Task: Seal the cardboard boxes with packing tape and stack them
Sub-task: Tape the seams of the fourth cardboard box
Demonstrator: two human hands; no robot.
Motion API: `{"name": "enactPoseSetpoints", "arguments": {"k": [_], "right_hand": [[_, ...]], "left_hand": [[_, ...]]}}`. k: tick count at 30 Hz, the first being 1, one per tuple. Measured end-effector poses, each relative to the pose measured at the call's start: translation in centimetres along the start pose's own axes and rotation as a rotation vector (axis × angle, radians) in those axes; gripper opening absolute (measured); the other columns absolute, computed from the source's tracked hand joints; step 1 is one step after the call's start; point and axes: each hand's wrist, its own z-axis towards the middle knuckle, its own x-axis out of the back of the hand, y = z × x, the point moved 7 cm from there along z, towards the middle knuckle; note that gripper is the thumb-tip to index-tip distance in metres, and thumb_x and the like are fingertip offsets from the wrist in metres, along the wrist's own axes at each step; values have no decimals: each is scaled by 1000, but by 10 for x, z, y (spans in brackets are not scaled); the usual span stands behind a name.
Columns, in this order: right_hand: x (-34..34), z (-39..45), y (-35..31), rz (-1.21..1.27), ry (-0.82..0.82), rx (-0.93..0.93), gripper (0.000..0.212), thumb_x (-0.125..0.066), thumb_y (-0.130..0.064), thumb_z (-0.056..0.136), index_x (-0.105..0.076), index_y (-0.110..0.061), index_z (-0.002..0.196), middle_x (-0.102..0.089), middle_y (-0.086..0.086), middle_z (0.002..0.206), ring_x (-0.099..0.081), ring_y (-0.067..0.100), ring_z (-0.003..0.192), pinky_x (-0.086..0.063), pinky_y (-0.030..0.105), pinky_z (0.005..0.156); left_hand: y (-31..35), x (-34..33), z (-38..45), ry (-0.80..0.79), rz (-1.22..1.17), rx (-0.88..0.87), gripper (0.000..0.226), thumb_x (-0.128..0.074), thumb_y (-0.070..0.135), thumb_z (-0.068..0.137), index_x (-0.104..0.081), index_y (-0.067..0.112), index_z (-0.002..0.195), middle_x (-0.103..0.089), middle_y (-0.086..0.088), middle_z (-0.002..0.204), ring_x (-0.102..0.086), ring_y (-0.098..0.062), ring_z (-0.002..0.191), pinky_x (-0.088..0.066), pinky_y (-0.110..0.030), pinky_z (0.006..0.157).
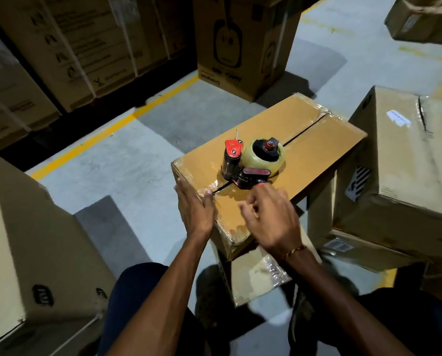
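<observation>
A brown cardboard box [304,147] lies in front of me on top of another box [253,278]. Its flaps are closed, with a dark seam down the middle. A red and black tape dispenser [250,160] with a roll of clear tape lies on its side on the lid. My left hand [195,209] presses flat against the box's near left edge, its thumb on a short piece of tape at the seam's end. My right hand [271,219] hovers over the near corner just behind the dispenser's handle, fingers loosely curled, holding nothing.
A large taped box [407,160] stands close on the right on top of others. A tall box [22,240] is at my left. A printed carton [240,44] and strapped cartons [73,47] stand behind a yellow floor line [112,129]. Grey floor lies between them.
</observation>
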Motion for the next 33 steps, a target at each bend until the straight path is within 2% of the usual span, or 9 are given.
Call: {"name": "enactPoseSetpoints", "arguments": {"k": [4,8,12,15,21,23,25,29,33], "right_hand": [[5,19,49,-16,-58,-254,47,-64,-50,93,-52,-18,125,-49,6,127,-51,29,114,-45,39,89],[-14,30,78,363,-146,-516,60,-71,-64,82,-58,-14,112,-62,10,113,-60,33,100,-52,40,82],[-18,40,67,258,-250,-478,56,-71,-69,78,-58,-18,97,-65,7,95,-63,33,92,-46,36,73],[-21,38,66,192,-270,-486,38,-73,-52,82,-60,-21,101,-65,7,96,-62,33,92,-41,32,70],[-14,8,80,531,-126,-519,17,-67,-25,85,-55,-13,90,-53,4,76,-51,20,62,-40,26,50],[-9,-2,82,578,-67,-542,25,-67,-33,79,-56,-13,92,-55,8,91,-58,27,75,-56,41,64],[0,-10,84,545,-23,-535,30,-64,-41,71,-53,-17,86,-47,6,103,-59,35,89,-56,55,82],[10,-25,91,471,-4,-493,21,-71,-29,82,-51,-20,80,-40,2,100,-55,35,93,-51,54,88],[8,-44,94,445,4,-458,23,-72,-26,82,-51,-18,83,-36,2,106,-46,31,107,-45,46,95]], "left_hand": [[5,-1,-5,0,-17,-37,74,-42,38,106,5,21,161,-2,-2,170,-12,-26,155,-20,-46,124],[10,-2,-10,-32,-47,-44,69,-36,36,108,6,22,161,3,1,170,-10,-22,155,-13,-29,118],[12,-1,-13,-44,-78,-74,58,-32,40,109,-10,31,162,6,3,170,-5,-15,155,-11,-22,111],[10,1,-14,-70,-122,-51,52,-34,43,108,-27,33,159,3,3,170,-14,-17,154,-20,-22,110],[13,4,-29,-98,-101,-52,53,-34,45,107,-27,34,158,4,0,170,-12,-19,155,-19,-24,115],[14,1,-44,-106,-105,-55,53,-35,41,107,-25,34,158,7,-3,169,-9,-22,156,-21,-33,122],[18,-4,-66,-142,-101,-23,55,-35,38,107,-19,35,159,15,-3,168,-4,-21,156,-18,-29,120],[24,-17,-119,-222,-109,15,60,-36,41,106,-12,33,161,26,-4,165,-5,-22,155,-15,-18,110],[17,3,-124,-136,96,5,49,-42,49,104,-44,36,151,22,-1,167,3,-33,154,-15,-46,122]]}}
